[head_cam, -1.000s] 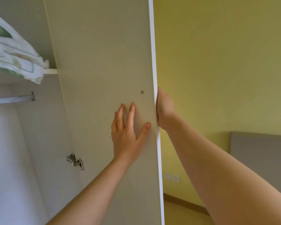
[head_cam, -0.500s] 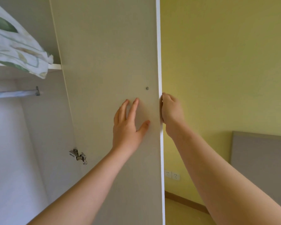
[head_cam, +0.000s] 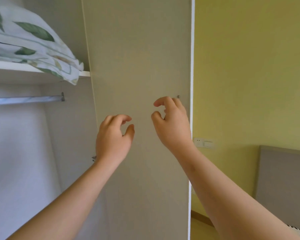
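The wardrobe door (head_cam: 140, 58) stands open, its inner face just behind both hands. The left hand (head_cam: 112, 141) and the right hand (head_cam: 173, 123) are loosely curled and hold nothing. To swing it well, it is better to press a flat palm near its white edge (head_cam: 191, 66), far from the hinge (head_cam: 93, 158).

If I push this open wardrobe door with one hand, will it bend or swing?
The wardrobe door is a flat, rigid-looking panel, so it will probably stay stiff. A metal hinge shows at its left edge, so it should swing, not slide. Its smooth face may let a palm slip.
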### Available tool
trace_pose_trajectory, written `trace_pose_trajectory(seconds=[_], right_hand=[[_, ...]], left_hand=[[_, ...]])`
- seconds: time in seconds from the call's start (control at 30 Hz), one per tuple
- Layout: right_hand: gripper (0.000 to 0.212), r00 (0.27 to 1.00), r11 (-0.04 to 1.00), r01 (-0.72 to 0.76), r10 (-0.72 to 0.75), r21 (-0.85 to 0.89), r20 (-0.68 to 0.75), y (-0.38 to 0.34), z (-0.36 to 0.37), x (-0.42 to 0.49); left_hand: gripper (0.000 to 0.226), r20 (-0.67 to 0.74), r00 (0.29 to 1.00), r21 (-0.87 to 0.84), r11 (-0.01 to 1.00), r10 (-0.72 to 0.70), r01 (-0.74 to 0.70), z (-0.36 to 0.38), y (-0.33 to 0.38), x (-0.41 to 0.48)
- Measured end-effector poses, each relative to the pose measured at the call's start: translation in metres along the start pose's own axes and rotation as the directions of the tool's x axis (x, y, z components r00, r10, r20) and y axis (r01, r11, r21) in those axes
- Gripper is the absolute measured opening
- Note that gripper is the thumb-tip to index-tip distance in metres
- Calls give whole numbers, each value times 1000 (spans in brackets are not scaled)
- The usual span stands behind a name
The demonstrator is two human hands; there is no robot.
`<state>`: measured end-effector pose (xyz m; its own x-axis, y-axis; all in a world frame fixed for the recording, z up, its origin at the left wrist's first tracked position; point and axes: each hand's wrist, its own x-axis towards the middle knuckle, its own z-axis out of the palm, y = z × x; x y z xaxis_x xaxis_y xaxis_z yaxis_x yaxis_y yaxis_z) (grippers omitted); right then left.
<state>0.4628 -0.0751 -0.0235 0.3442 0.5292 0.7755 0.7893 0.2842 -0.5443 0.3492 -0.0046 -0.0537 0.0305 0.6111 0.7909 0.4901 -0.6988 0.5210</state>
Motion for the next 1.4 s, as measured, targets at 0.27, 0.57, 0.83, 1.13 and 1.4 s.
trace_pose_trajectory(seconds=[0.27, 0.57, 0.83, 1.13, 1.4], right_hand=[[26, 967, 980, -7, -44, 198, 250, -60, 88, -13], [22, 894, 882, -23, -192, 471, 404, -148, 164, -41], [10, 839, 790, -122, -241, 601, 487, -190, 205, -55], [22, 779, 658, -362, -177, 661, 602, -201, 233, -60], [16, 748, 573, -422, -219, 703, 627, -211, 244, -57]], left_hand=[[12, -141, 989, 211, 974, -48, 78, -104, -53, 6], [16, -277, 960, 560, 820, 46, 122, -221, -97, 6], [34, -325, 941, 819, 526, 95, 230, -292, -123, 37], [22, -295, 956, 754, 614, -2, 234, -304, -142, 42], [26, -288, 957, 774, 592, 15, 224, -305, -125, 29]])
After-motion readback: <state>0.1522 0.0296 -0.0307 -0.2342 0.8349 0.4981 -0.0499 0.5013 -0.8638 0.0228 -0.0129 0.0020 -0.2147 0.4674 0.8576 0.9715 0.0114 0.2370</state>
